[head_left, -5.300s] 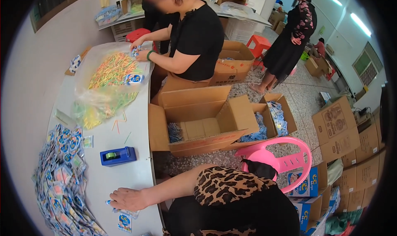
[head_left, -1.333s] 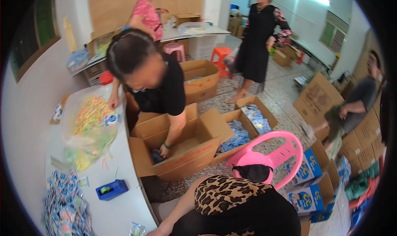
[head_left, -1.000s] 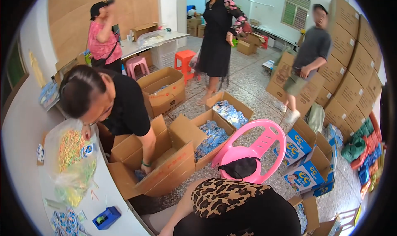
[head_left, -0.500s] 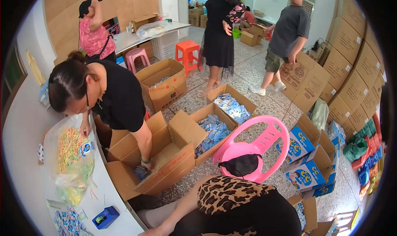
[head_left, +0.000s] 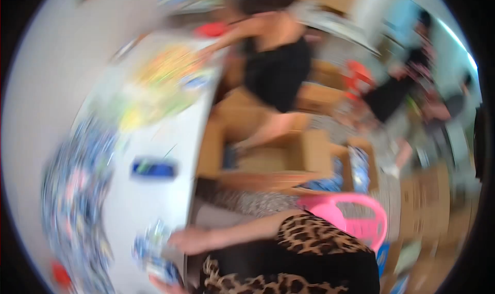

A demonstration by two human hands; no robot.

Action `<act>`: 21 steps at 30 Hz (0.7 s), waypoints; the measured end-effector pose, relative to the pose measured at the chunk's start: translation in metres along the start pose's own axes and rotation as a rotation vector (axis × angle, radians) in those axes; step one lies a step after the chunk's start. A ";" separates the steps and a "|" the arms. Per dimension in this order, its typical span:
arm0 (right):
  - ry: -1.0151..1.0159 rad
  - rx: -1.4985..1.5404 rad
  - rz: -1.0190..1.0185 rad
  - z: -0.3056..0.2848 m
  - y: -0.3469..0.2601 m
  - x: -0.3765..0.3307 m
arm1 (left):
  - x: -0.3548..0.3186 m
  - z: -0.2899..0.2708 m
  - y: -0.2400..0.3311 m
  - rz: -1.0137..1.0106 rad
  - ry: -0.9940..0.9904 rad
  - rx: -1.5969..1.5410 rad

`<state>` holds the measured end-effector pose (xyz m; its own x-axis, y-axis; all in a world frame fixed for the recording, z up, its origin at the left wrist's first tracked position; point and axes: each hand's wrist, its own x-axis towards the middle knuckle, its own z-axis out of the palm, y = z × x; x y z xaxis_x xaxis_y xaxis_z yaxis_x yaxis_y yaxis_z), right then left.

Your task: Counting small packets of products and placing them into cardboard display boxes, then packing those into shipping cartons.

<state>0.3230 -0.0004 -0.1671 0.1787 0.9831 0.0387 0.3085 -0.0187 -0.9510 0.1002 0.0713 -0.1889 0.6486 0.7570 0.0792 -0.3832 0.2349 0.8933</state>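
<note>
Packets (head_left: 147, 246) are kept at 7 o'clock on the table (head_left: 131, 206), presumably for short reach, right hand (head_left: 192, 241) just beside, left hand (head_left: 167, 286) near them. Neither grip can be told through blur. Larger pile (head_left: 77, 201) is set at 8 o'clock, likely for elbow room.

the person's right arm (head_left: 247, 233) stretched leftward across the lower part of the view, bare below a leopard-patterned sleeve (head_left: 317, 235), the forearm nearly level and only slightly bent. at its end the right hand (head_left: 190, 241) pointed left, its fingers too blurred to tell apart. the left hand (head_left: 167, 285) lay below it by the bottom edge, well short of touching it, with its arm mostly hidden; how tightly either of the hands closed was unclear.
</note>
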 end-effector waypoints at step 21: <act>-0.138 -0.664 -0.527 0.033 0.006 0.108 | -0.125 0.062 0.207 0.243 1.059 -0.271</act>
<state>0.3134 0.1113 -0.1789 -0.2433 0.9058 0.3468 0.8101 0.3864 -0.4410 -0.0194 -0.0123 0.0135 -0.3002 0.9077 -0.2930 -0.6381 0.0372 0.7691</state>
